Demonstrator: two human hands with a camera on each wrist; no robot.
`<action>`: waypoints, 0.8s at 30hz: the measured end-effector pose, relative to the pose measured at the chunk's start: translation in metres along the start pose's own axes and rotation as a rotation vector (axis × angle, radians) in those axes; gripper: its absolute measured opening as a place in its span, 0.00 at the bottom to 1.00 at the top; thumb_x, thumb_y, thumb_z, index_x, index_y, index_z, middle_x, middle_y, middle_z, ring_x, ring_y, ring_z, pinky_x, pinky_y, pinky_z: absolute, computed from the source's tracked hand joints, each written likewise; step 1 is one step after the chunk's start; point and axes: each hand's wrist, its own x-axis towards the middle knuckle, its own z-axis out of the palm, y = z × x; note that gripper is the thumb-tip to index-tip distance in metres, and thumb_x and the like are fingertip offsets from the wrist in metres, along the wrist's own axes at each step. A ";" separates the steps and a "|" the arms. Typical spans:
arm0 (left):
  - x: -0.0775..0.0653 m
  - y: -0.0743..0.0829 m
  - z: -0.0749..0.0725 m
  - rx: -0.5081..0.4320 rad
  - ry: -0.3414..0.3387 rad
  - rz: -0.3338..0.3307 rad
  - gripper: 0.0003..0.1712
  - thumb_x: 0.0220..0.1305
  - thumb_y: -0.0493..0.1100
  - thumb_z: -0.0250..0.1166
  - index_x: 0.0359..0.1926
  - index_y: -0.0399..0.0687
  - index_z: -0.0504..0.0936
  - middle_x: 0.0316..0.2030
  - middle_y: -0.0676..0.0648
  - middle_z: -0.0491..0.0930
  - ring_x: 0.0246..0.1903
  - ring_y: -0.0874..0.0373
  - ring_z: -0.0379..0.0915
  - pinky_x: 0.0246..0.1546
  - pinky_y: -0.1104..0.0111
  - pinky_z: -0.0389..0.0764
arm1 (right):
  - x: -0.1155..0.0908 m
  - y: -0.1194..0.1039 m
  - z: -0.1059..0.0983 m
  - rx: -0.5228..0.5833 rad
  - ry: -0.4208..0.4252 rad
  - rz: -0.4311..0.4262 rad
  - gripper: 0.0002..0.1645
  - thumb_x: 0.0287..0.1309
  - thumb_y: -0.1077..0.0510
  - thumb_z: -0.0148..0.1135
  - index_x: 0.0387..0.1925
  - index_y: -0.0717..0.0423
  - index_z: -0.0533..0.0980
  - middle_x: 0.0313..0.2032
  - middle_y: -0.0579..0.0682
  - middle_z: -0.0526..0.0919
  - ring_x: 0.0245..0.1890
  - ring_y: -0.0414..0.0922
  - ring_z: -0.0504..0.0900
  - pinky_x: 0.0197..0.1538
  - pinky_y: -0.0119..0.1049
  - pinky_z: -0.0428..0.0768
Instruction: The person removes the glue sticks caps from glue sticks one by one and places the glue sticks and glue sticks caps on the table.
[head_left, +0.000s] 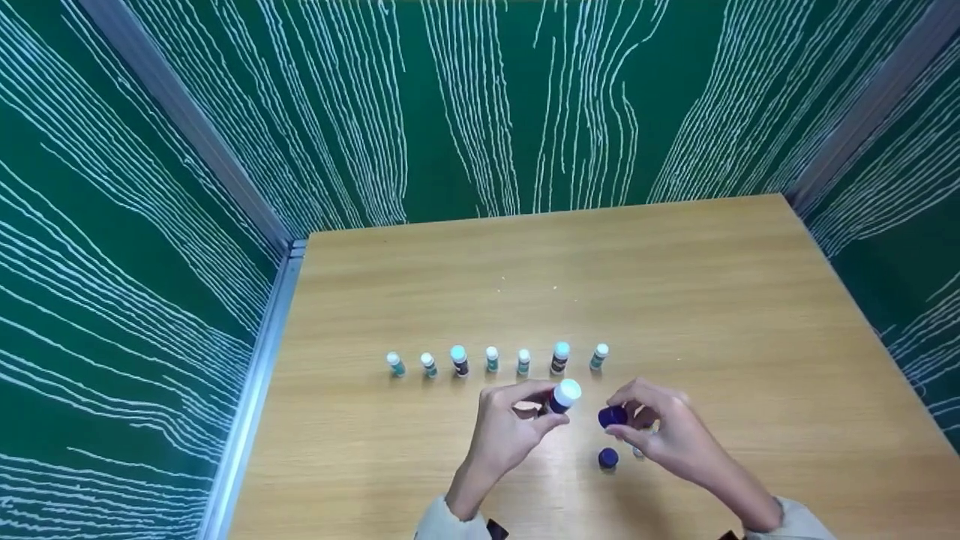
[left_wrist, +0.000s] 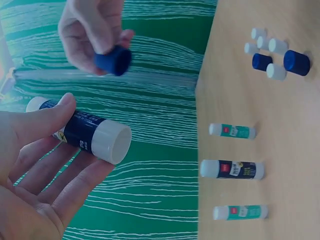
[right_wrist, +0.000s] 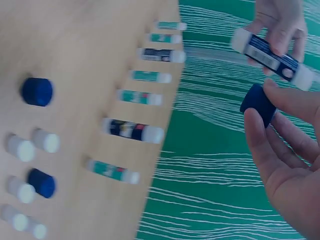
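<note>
My left hand [head_left: 510, 424] holds a large glue stick [left_wrist: 82, 127] with a dark navy label, its white end uncapped. The thumb lies over the label in the left wrist view. To the right, my right hand [head_left: 667, 431] pinches a dark blue cap [right_wrist: 258, 104] between thumb and fingers, apart from the glue stick. Beyond both hands several glue sticks stand upright in a row without caps: small ones with teal labels, such as this teal glue stick [head_left: 598, 357], and large ones with navy labels, such as this navy glue stick [head_left: 559, 358].
Beneath and beside my right hand, loose caps sit on the wooden table [head_left: 525, 277]: a blue cap [head_left: 608, 458], another blue cap [right_wrist: 41, 183] and several white caps, such as this white cap [right_wrist: 46, 141]. Green walls with white wavy lines [head_left: 472, 112] enclose the table's back and sides.
</note>
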 end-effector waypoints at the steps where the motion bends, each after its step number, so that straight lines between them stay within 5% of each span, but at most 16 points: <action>1: 0.001 -0.002 0.001 -0.004 0.010 -0.003 0.18 0.47 0.41 0.75 0.43 0.48 0.85 0.39 0.52 0.84 0.36 0.64 0.81 0.32 0.71 0.83 | -0.001 0.005 0.003 -0.018 -0.003 0.020 0.20 0.37 0.71 0.74 0.35 0.55 0.80 0.33 0.43 0.80 0.25 0.37 0.79 0.25 0.30 0.82; 15: 0.027 -0.028 0.022 -0.121 0.114 -0.084 0.20 0.43 0.36 0.76 0.41 0.43 0.84 0.37 0.48 0.84 0.36 0.61 0.81 0.35 0.71 0.82 | -0.006 0.052 0.040 -0.205 0.041 0.011 0.18 0.32 0.71 0.76 0.30 0.59 0.80 0.30 0.45 0.79 0.23 0.37 0.76 0.24 0.27 0.79; 24: 0.039 -0.040 0.036 -0.172 0.146 -0.113 0.20 0.41 0.32 0.77 0.40 0.39 0.83 0.36 0.45 0.84 0.34 0.58 0.82 0.35 0.70 0.83 | -0.005 0.068 0.053 -0.208 0.078 0.021 0.19 0.30 0.74 0.75 0.31 0.61 0.80 0.31 0.47 0.79 0.22 0.37 0.77 0.23 0.27 0.79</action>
